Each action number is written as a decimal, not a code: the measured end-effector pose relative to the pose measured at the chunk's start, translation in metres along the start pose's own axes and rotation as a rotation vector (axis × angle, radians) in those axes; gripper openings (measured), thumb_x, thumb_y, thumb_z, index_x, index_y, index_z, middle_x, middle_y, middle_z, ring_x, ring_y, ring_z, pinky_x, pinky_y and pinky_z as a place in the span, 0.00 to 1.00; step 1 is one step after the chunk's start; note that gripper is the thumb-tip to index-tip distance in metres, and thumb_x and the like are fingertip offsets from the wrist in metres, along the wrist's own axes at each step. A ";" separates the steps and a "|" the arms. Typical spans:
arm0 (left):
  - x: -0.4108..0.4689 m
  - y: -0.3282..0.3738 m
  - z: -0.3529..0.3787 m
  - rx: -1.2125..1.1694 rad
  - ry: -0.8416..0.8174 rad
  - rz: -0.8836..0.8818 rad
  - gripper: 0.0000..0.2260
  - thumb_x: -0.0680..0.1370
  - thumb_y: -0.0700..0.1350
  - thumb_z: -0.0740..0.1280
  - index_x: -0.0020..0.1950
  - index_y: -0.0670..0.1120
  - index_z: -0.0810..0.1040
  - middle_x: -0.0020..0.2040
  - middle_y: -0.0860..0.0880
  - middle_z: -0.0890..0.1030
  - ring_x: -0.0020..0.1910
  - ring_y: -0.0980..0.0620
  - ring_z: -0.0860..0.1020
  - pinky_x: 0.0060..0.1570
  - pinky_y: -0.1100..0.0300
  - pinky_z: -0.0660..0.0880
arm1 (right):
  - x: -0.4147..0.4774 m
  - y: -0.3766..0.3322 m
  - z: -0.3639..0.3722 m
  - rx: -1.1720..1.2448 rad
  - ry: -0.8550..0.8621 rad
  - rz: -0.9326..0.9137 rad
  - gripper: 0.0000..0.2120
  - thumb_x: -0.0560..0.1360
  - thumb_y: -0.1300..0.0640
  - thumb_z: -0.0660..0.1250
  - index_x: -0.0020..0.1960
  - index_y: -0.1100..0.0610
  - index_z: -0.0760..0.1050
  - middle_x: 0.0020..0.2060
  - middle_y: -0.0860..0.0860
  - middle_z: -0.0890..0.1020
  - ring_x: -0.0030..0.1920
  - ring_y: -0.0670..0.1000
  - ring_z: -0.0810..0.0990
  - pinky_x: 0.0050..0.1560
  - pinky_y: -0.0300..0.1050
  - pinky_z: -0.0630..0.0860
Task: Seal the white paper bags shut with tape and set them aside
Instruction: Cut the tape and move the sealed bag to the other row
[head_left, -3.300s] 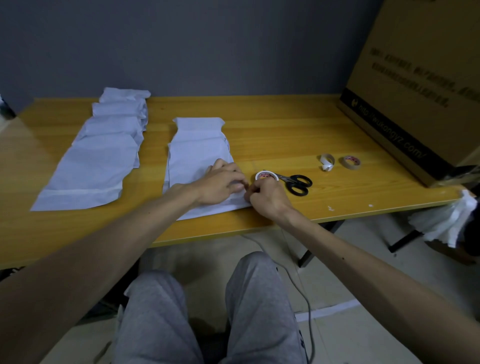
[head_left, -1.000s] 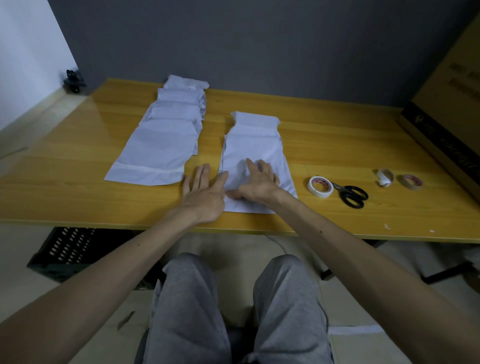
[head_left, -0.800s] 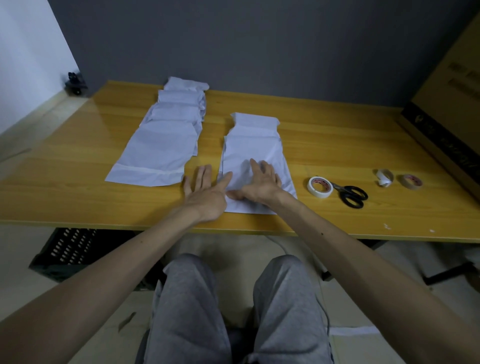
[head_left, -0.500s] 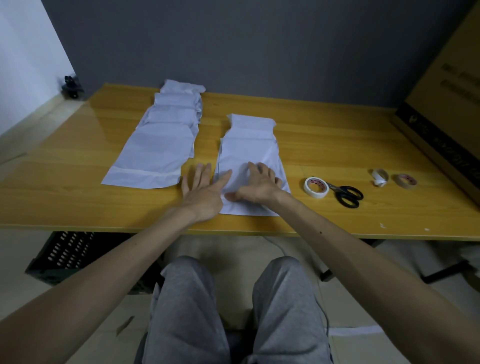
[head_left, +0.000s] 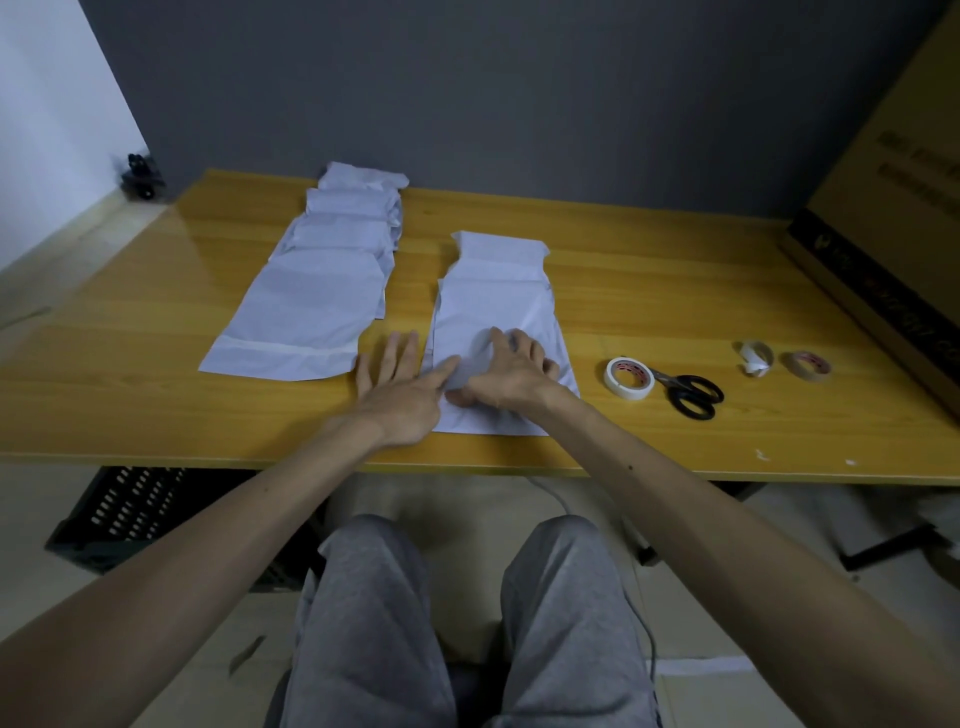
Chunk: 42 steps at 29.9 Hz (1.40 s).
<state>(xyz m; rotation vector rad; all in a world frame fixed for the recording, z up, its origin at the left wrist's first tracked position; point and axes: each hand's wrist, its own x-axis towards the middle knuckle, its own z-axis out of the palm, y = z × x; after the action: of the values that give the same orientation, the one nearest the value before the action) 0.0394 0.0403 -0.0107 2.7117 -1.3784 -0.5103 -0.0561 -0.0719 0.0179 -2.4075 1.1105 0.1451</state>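
A stack of white paper bags (head_left: 493, 301) lies in the middle of the wooden table (head_left: 675, 270). My right hand (head_left: 511, 376) rests on the nearest bag with its fingers curled, pinching a raised fold of the paper near the bag's left edge. Just left of that bag, my left hand (head_left: 397, 387) lies flat on the table, fingers apart, its thumb touching the bag's edge. A second row of white bags (head_left: 322, 306) lies further left, the nearest with a tape strip across its end. A white tape roll (head_left: 628, 376) sits to the right of the stack.
Black-handled scissors (head_left: 691, 395) lie against the tape roll. Two smaller tape rolls (head_left: 756, 358) (head_left: 807, 364) sit further right. A big cardboard box (head_left: 893, 208) stands on the table's right end. A black crate (head_left: 124, 514) is under the table at left.
My right hand left the tape roll and moved onto the bag. Both hands lay flat; now the right hand's fingers have curled and a fold of paper is lifted.
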 end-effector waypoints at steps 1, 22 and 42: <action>0.000 -0.001 -0.001 0.002 -0.012 -0.003 0.25 0.84 0.48 0.47 0.76 0.65 0.42 0.77 0.50 0.32 0.74 0.48 0.29 0.71 0.42 0.33 | 0.002 0.003 -0.003 0.009 -0.009 0.009 0.53 0.67 0.36 0.71 0.78 0.50 0.42 0.77 0.51 0.45 0.77 0.55 0.43 0.72 0.54 0.46; -0.003 -0.001 -0.004 -0.085 -0.049 -0.023 0.23 0.84 0.49 0.46 0.76 0.67 0.44 0.77 0.51 0.33 0.74 0.49 0.29 0.72 0.43 0.32 | 0.006 0.067 -0.022 0.009 0.023 -0.024 0.52 0.66 0.36 0.72 0.78 0.48 0.44 0.77 0.52 0.39 0.76 0.54 0.36 0.75 0.56 0.41; -0.003 0.011 -0.029 0.032 0.082 0.128 0.24 0.80 0.41 0.57 0.76 0.53 0.61 0.79 0.45 0.41 0.77 0.47 0.38 0.75 0.53 0.42 | -0.005 0.058 -0.002 -0.134 0.026 -0.460 0.28 0.78 0.53 0.62 0.76 0.47 0.59 0.78 0.52 0.51 0.77 0.53 0.43 0.75 0.49 0.43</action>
<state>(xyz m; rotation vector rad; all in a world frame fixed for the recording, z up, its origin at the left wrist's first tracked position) 0.0377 0.0333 0.0194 2.6135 -1.5379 -0.3664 -0.1026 -0.1013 -0.0005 -2.7201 0.5454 0.0349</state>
